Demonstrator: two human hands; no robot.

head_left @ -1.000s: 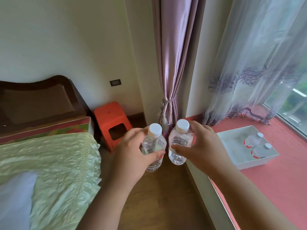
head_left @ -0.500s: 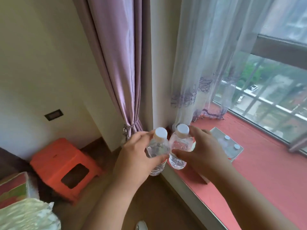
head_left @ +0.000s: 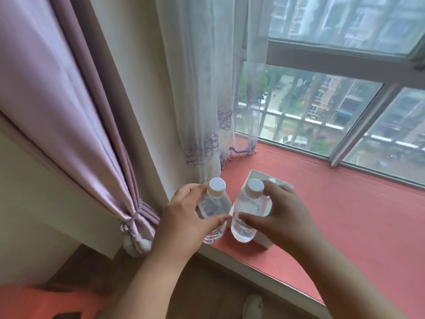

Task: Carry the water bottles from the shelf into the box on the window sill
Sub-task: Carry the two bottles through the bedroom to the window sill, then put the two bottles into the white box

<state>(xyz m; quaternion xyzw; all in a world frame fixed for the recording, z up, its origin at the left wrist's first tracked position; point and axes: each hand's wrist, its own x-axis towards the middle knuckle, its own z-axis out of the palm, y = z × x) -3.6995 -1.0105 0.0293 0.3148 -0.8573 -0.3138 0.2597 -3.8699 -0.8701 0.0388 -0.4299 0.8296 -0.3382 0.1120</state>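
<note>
Clear plastic bottles, two: my left hand [head_left: 184,224] grips the left bottle [head_left: 213,208], my right hand [head_left: 276,217] the right bottle [head_left: 247,210]; both now nearer, above the white box [head_left: 262,244] on the red window sill [head_left: 345,215].

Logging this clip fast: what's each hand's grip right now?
Left hand: holds the left water bottle, upright.
Right hand: holds the right water bottle, upright, in front of the white box.

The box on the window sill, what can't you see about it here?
Head view:
- Inside of the white box: hidden by the right hand and its bottle.
- Bottles already inside: only one cap shows.
- The left hand and its bottle cover the box's left edge.
</note>
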